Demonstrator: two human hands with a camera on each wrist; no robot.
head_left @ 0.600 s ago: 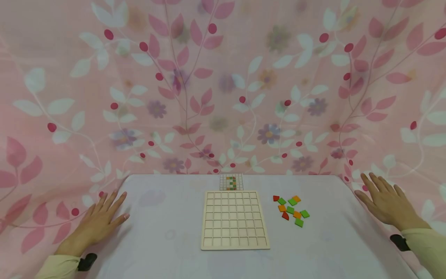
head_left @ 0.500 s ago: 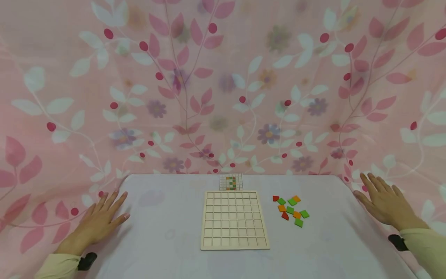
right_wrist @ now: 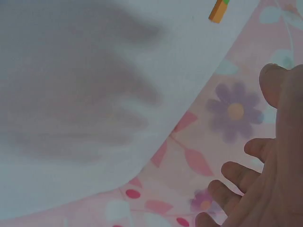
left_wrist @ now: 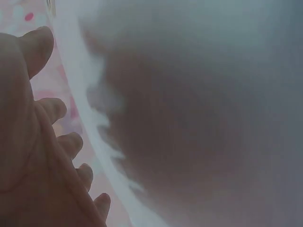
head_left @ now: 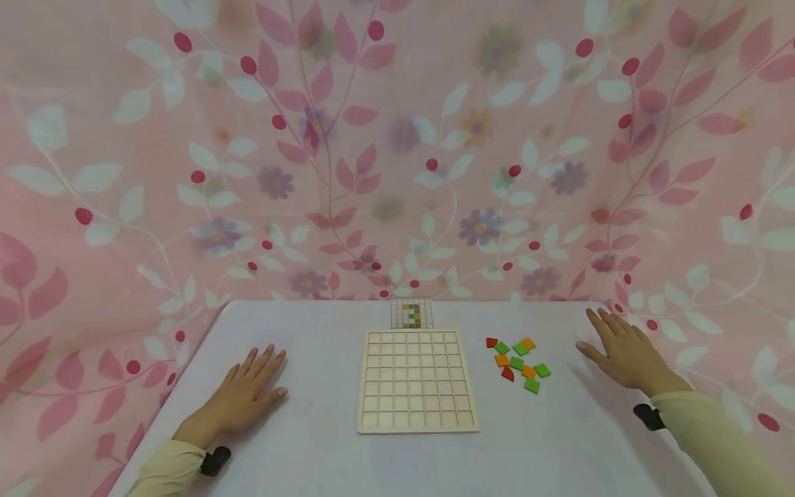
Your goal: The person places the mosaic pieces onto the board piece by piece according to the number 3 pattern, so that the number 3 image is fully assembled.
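My left hand [head_left: 239, 397] is over the left side of the white table, palm down, fingers spread and holding nothing. On the other side my right hand [head_left: 630, 352] hovers near the back right corner, its fingers straight and its shadow below it. Between them lies a pale wooden grid board [head_left: 416, 381] with bare square cells. To its right several small tiles are scattered, among them a red quarter-round tile [head_left: 507, 373], a green square tile [head_left: 532, 386] and an orange tile [head_left: 501, 360]. The right wrist view shows an orange tile [right_wrist: 218, 12] at its top edge.
Behind the board lies a small printed grid card [head_left: 412, 314] with a pattern of coloured squares. A pink floral cloth [head_left: 385, 172] hangs behind the table [head_left: 323, 455] and along both its sides.
Both hands have moved inward over the table, the left one to the right and the right one to the left. The head view has tilted slightly down. Board and tiles lie as before.
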